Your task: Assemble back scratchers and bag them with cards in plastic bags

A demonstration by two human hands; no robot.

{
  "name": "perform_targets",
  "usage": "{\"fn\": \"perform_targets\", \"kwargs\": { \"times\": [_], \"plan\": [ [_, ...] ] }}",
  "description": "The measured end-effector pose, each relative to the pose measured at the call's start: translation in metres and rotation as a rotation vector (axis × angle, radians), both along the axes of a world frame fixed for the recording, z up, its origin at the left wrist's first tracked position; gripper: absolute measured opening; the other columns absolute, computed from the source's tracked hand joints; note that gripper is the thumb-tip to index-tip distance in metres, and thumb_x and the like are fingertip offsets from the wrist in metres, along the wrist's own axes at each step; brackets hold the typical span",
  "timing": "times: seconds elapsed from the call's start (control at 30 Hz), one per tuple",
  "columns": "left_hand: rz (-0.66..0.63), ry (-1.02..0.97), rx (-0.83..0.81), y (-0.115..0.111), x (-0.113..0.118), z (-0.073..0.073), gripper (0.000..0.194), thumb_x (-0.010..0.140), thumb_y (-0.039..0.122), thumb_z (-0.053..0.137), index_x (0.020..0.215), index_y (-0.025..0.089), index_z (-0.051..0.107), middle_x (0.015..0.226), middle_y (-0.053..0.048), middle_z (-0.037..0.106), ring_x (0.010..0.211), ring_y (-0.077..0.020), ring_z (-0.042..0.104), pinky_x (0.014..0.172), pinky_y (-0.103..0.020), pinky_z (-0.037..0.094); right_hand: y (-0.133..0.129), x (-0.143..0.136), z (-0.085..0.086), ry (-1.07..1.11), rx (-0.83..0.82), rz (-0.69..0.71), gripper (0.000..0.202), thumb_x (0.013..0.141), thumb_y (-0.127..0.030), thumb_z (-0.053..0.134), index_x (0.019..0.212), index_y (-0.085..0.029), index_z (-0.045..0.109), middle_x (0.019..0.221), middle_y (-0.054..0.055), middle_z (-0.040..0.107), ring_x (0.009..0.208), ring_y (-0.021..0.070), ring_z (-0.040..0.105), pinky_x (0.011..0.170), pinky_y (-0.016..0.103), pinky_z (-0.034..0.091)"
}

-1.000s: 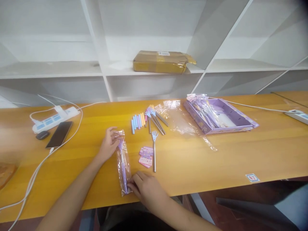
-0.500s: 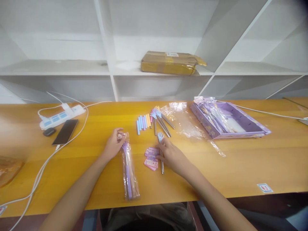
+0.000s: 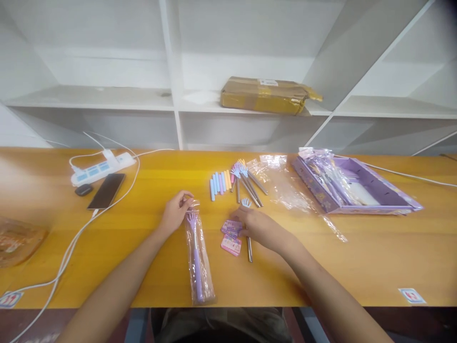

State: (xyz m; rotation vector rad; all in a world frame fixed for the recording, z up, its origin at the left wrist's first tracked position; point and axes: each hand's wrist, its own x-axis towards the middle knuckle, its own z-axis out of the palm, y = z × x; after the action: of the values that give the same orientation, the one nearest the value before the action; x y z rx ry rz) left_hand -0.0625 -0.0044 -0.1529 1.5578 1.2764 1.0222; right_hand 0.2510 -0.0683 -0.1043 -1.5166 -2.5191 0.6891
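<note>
My left hand (image 3: pixel 176 212) pinches the top end of a clear plastic bag (image 3: pixel 207 267). Inside the bag lies a back scratcher (image 3: pixel 197 262) with a purple claw and purple handle, pointing toward the table's front edge. Thumb and fingers of my right hand (image 3: pixel 259 228) close on the right edge of small pink and purple cards (image 3: pixel 231 244), spread in an overlapping pile. Beneath that hand lies a metal back scratcher rod with a light blue claw (image 3: pixel 246 203), its middle hidden. Farther back are more scratcher rods (image 3: pixel 252 188) and a row of pastel handle sleeves (image 3: pixel 220 183).
Loose clear bags (image 3: pixel 285 186) lie right of the rods. A purple open box (image 3: pixel 385 209) holds several bagged scratchers. At left are a power strip (image 3: pixel 103 167), a phone (image 3: pixel 107 190) and white cables. A taped carton (image 3: pixel 264 95) sits on the shelf.
The whole view has shifted, so things appear farther right. Both hands stay at nearly the same places, left on the bag and right at the cards.
</note>
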Motion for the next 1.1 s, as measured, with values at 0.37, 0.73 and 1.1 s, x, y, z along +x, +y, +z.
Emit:
{"fn": "perform_targets", "kwargs": {
  "times": [0.37,0.73,1.1],
  "plan": [
    [0.023,-0.006,0.013,0.004,0.001,-0.005,0.029,0.093,0.052,0.07,0.095,0.023,0.069,0.089,-0.002,0.078,0.079,-0.0217,0.078,0.073,-0.031,0.059,0.018,-0.02,0.023,-0.231,-0.193,-0.146,0.028,0.075,-0.01,0.084,0.098,-0.017,0.069,0.106,0.01,0.074,0.09,0.0216,0.069,0.07,0.027,0.04],
    [0.022,-0.099,-0.042,0.007,0.005,-0.01,0.043,0.089,0.067,0.071,0.093,0.024,0.067,0.075,-0.001,0.078,0.071,-0.023,0.078,0.071,-0.034,0.061,0.006,-0.007,0.045,-0.155,-0.237,-0.057,0.003,0.093,-0.021,0.07,0.095,-0.021,0.073,0.097,0.007,0.075,0.093,0.0234,0.069,0.082,0.03,0.046],
    [-0.003,-0.082,-0.026,0.005,0.005,-0.001,0.047,0.092,0.07,0.067,0.09,0.023,0.066,0.074,0.0,0.073,0.069,-0.0208,0.072,0.066,-0.031,0.057,0.02,-0.095,0.015,0.11,0.344,0.039,0.018,0.113,-0.029,0.05,0.116,-0.019,0.065,0.139,0.015,0.06,0.09,0.0188,0.066,0.075,0.031,0.047]
  ]
}}
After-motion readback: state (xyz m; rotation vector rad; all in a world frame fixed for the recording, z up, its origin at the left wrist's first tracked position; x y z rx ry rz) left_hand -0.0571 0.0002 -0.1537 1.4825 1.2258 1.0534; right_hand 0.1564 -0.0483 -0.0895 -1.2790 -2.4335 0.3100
